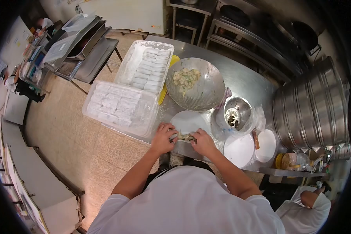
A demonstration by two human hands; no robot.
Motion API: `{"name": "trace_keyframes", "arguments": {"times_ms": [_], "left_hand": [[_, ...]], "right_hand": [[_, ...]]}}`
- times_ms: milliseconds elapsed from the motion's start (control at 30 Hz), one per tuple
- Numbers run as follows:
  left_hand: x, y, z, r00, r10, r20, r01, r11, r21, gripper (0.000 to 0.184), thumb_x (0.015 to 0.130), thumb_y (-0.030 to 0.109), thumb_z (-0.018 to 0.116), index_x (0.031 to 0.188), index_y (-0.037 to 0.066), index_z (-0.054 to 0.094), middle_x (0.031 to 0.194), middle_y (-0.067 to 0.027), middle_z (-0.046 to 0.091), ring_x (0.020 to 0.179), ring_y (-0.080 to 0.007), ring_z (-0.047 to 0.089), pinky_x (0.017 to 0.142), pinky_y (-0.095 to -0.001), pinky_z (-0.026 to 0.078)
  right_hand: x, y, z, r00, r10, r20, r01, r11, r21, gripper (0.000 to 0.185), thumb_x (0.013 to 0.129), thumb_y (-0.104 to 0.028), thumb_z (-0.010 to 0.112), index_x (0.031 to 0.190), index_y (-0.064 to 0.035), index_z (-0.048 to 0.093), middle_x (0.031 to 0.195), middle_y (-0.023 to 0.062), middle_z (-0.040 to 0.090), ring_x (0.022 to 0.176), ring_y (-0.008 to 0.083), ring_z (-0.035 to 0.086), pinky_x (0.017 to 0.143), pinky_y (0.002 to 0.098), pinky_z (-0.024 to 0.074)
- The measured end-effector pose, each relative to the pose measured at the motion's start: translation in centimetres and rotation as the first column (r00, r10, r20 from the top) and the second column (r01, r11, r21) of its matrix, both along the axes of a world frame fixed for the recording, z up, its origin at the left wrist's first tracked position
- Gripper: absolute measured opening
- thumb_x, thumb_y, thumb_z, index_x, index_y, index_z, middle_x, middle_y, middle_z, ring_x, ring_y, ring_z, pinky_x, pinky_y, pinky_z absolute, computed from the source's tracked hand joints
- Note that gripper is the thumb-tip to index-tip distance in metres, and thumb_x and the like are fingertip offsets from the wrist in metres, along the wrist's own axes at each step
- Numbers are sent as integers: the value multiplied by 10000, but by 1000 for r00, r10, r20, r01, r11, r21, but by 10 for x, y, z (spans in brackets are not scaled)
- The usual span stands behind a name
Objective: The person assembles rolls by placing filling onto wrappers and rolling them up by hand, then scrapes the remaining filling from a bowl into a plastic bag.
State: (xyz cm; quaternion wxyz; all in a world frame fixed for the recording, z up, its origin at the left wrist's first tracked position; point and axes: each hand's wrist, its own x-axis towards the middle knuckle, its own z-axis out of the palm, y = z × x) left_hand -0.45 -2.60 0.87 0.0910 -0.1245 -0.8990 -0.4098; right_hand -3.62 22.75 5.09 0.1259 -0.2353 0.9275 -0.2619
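Observation:
Near the front edge of the metal table lies a round white wrapper sheet (pixel 189 119) with a strip of pale filling (pixel 184 137) along its near side. My left hand (pixel 164 138) is at the left end of the filling, fingers curled onto the sheet's edge. At the right end, my right hand (pixel 202 141) has its fingers bent around the edge too. Both hands pinch the near edge of the wrapper. Beyond them a large metal bowl (pixel 206 84) holds chunky filling (pixel 186 80).
Two plastic trays (pixel 164 46) (pixel 90 113) of white rolls stand at the left. On the right are a small metal bowl (pixel 245 107), white round sheets (pixel 238 151), a brown-handled tool (pixel 256 139), stacked steamers (pixel 308 109) and a seated person (pixel 300 210).

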Motion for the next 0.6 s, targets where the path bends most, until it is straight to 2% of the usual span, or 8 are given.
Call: {"name": "trace_keyframes", "arguments": {"times_ms": [233, 333, 433, 500, 600], "left_hand": [[-3, -1, -11, 1000, -16, -23, 16, 1000, 7, 348, 765, 46, 788, 1112, 65, 760, 1273, -104, 645, 1308, -376, 557, 1210, -526, 422], [-1, 2, -12, 1000, -6, -18, 5, 1000, -29, 377, 777, 44, 757, 1154, 63, 744, 1323, -123, 633, 1330, -388, 550, 1232, -550, 401], [0, 7, -4, 1000, -7, -22, 5, 996, -87, 400, 782, 48, 744, 1182, 68, 734, 1365, -143, 619, 1347, -393, 545, 1251, -573, 381], [0, 8, -1, 1000, -11, -29, 8, 994, -110, 407, 783, 48, 742, 1189, 72, 730, 1380, -148, 615, 1355, -392, 545, 1255, -581, 375], [-1, 8, 0, 999, -16, -44, 11, 992, -126, 408, 782, 44, 740, 1189, 76, 726, 1383, -148, 618, 1359, -391, 548, 1250, -586, 379]], "right_hand": [[4, 15, -1, 999, -21, -32, 21, 1000, -2, 351, 885, -157, 768, 1217, -42, 751, 1194, 183, 659, 1106, 400, 667, 965, 492, 579], [0, 26, 30, 970, -243, -25, 237, 961, -144, 323, 888, -172, 773, 1176, -28, 763, 1159, 196, 690, 1072, 414, 686, 951, 497, 576], [-39, 70, 48, 906, -419, -56, 399, 892, -212, 306, 889, -183, 765, 1132, 2, 773, 1061, 221, 725, 969, 430, 719, 903, 504, 588], [-69, 105, 51, 825, -541, -163, 494, 831, -257, 251, 891, -161, 731, 1052, 23, 787, 963, 248, 750, 889, 442, 740, 855, 509, 598], [-109, 160, 25, 822, -536, -190, 531, 843, -81, 211, 866, -122, 712, 989, 24, 802, 990, 282, 767, 922, 455, 753, 857, 508, 607]]}}
